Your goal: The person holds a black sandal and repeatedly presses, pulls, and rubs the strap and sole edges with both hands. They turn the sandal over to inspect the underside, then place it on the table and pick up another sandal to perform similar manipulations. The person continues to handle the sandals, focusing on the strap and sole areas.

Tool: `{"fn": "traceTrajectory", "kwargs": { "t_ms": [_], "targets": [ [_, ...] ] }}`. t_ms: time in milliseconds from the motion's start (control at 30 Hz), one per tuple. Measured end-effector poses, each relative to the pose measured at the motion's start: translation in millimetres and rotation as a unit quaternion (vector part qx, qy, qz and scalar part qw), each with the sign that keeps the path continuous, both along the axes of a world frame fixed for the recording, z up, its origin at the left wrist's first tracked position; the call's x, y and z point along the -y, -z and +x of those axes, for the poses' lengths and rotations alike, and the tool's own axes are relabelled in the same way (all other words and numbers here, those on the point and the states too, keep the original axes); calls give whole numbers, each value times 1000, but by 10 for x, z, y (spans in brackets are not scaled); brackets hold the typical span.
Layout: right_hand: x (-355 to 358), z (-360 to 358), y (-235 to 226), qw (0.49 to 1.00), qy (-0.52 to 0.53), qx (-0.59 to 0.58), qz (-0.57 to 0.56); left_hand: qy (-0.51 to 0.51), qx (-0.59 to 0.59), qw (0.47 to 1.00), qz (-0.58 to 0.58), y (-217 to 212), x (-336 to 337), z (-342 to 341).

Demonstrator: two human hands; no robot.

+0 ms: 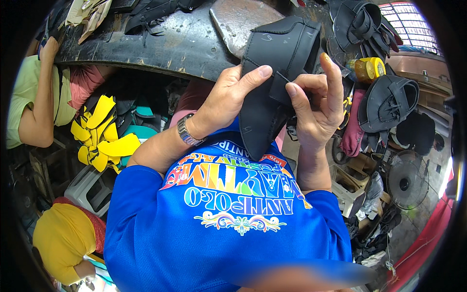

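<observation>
A black stitched shoe upper (265, 56) with pale chalk-like marks is held up in front of my chest, its pointed end hanging down. My left hand (228, 95), with a metal watch at the wrist, grips its left edge, thumb lying across the front and the other fingers out of sight behind. At the right side my right hand (318, 104) pinches a small black strap (279, 87) on the upper between thumb and a bent finger. Another finger of that hand points up, its tip stained brownish yellow.
Ahead is a dark worktable (160, 48) bearing a smooth slab (238, 22) and black pieces. Yellow cut pieces (99, 131) pile up at left, near a white stool (87, 187). Black uppers (389, 102), a yellow jar (367, 69) and a fan (407, 180) stand right. Two people sit at left.
</observation>
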State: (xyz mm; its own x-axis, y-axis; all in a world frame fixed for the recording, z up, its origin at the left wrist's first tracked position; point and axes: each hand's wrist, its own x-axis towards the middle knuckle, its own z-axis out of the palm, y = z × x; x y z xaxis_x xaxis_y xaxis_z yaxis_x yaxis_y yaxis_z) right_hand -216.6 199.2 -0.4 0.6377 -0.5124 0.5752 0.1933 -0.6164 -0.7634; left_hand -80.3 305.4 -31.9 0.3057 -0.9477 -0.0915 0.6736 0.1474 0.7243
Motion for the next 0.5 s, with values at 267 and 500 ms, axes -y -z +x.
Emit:
{"fn": "traceTrajectory", "kwargs": {
  "t_ms": [267, 500],
  "targets": [
    [-33, 9, 6, 998, 22, -25, 46, -1, 12, 1000, 8, 14, 6, 22],
    [-31, 32, 14, 998, 30, -26, 39, 3, 33, 999, 10, 49, 1, 60]
  ]
}}
